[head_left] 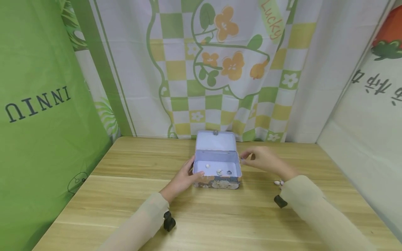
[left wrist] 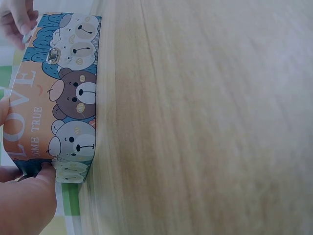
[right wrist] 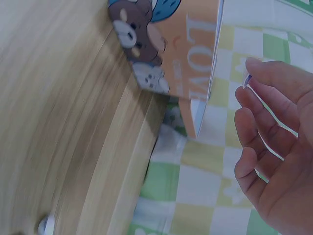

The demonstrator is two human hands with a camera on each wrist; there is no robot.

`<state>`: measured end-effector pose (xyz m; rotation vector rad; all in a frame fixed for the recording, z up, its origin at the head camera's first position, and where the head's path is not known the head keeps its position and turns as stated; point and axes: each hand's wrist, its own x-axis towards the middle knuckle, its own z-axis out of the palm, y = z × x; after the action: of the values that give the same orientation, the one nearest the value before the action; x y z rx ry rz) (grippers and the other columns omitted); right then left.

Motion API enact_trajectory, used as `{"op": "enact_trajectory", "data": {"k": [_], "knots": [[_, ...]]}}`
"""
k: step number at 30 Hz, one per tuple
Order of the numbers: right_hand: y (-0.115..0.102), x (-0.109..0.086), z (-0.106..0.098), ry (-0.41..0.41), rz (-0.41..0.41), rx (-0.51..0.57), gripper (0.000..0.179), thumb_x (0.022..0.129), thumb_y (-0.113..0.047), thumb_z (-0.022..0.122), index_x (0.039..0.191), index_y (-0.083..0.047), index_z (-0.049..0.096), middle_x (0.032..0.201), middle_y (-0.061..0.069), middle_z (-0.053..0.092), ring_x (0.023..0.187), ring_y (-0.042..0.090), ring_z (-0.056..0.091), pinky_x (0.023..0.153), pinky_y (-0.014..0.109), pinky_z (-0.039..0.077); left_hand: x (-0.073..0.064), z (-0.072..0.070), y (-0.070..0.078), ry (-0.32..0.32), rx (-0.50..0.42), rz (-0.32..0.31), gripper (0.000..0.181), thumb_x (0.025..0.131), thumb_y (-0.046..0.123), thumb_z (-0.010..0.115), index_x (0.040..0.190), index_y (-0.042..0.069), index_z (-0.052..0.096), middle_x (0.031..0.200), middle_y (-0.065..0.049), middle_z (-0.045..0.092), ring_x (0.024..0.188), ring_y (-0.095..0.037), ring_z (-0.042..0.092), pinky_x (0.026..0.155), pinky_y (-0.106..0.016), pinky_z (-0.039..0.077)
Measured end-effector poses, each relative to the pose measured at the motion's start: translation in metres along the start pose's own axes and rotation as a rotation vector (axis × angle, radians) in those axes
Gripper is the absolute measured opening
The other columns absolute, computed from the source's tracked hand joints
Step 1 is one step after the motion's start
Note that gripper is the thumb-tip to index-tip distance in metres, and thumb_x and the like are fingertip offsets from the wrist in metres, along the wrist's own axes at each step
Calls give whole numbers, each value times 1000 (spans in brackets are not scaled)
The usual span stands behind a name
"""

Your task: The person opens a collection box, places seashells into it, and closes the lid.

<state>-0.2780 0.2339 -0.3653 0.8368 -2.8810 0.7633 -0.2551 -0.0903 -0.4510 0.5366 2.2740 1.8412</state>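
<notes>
A small tin box (head_left: 202, 180) with cartoon bears and the word LOVE stands on the table, its lid (head_left: 216, 141) tilted back. My left hand (head_left: 183, 177) grips the box's left side, thumb over the front rim. Inside lie a whitish round piece (head_left: 208, 166), another pale piece (head_left: 219, 172) and a darker one (head_left: 229, 172). Just beyond the box's right edge, my right hand (head_left: 261, 159) pinches a small white and purplish piece (right wrist: 247, 80) between thumb and index finger. The other fingers of that hand are loosely bent in the right wrist view.
Several small pale pieces (head_left: 277, 182) lie on the wooden table (head_left: 132, 205) near the right sleeve. A patterned curtain (head_left: 182, 69) hangs behind the table, and a green cloth (head_left: 37, 146) hangs at the left. A thin dark cord (head_left: 75, 181) shows by the left edge.
</notes>
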Motion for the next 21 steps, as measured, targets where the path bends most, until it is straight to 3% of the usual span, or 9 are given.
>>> {"op": "enact_trajectory", "data": {"k": [6,21], "knots": [[-11,17,13,-15,-60,33,20,91,-18,75,108,-7,76,96,-1,73,84,18,66,76,38,57,0,1,2,-3,-14,18,85,100,21,65,161,6,8,165,-21,9,149,-42,14,118,-52,23],[-32,50,45,-121,-126,65,20,91,-16,74,108,-4,76,101,3,73,84,16,66,74,29,57,1,-1,-2,-33,-29,35,85,101,24,64,162,8,7,165,-19,9,148,-42,17,117,-52,26]]}}
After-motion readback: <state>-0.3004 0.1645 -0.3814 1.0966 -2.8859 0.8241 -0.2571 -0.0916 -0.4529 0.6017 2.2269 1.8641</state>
